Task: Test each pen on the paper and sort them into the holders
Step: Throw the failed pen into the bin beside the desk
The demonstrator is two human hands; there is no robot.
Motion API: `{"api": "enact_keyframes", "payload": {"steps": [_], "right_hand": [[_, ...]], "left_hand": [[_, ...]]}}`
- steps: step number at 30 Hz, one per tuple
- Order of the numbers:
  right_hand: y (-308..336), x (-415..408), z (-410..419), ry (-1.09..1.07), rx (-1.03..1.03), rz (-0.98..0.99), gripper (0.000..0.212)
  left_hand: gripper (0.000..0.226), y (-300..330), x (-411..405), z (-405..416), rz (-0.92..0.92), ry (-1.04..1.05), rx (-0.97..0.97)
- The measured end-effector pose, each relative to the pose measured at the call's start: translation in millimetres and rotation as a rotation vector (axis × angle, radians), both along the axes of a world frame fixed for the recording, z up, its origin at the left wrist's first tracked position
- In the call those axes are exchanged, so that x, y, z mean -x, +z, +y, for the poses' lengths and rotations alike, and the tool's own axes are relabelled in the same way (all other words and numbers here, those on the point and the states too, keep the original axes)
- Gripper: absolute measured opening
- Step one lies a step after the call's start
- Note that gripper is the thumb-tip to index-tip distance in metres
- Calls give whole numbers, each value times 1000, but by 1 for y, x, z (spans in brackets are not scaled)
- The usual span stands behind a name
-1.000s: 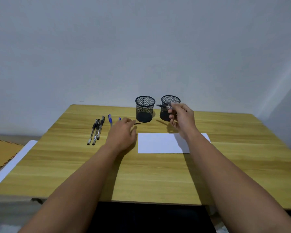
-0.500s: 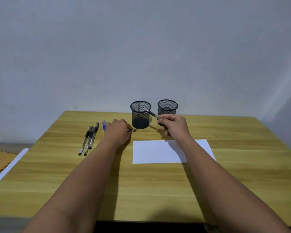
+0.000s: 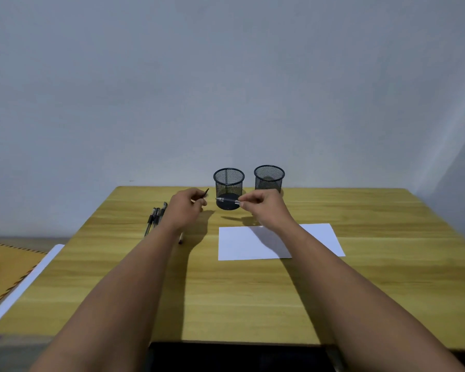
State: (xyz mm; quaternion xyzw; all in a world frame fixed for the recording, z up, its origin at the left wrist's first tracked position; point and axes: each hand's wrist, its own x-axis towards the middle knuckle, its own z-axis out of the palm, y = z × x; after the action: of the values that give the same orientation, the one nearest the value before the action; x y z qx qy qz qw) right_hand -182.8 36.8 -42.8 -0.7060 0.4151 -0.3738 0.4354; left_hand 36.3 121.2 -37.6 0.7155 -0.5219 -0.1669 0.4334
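Wood-grain table fills the near field, bare forearms stretched across it, and the white paper is seen unmarked as far as can be told, the right forearm lying over part of it. Beyond the sheet, the change is plain: a moment ago the pen was carried up by the right holder, and now it has been brought down and leftward, held level in front of the left holder. The right hand is closed in a fingertip pinch on the pen, tip pointing left. The left hand has been lifted off the table and is curled shut around a small dark piece, judged to be the cap, poking out above the knuckles. Uncapping looks done; the scribble on the paper is judged the next step, and nothing has been sorted yet.

Further left, a cluster of spare pens lies on the wood, partly covered by the left wrist; their count cannot be settled. One more pen end peeks out under the forearm. At the back, the right holder stands apart; whether either cup holds anything cannot be made out through the mesh.
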Motion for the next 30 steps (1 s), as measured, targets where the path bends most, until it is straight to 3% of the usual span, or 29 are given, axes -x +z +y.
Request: {"api": "enact_keyframes", "payload": {"steps": [10, 21, 30], "right_hand": [[10, 2, 8, -9, 55, 35, 9], [15, 5, 15, 49, 58, 75, 8], [15, 15, 14, 1, 45, 40, 11]], "left_hand": [[17, 18, 9, 9, 120, -82, -10], [22, 25, 16, 15, 128, -162, -73], [24, 35, 16, 21, 202, -140, -57]]}}
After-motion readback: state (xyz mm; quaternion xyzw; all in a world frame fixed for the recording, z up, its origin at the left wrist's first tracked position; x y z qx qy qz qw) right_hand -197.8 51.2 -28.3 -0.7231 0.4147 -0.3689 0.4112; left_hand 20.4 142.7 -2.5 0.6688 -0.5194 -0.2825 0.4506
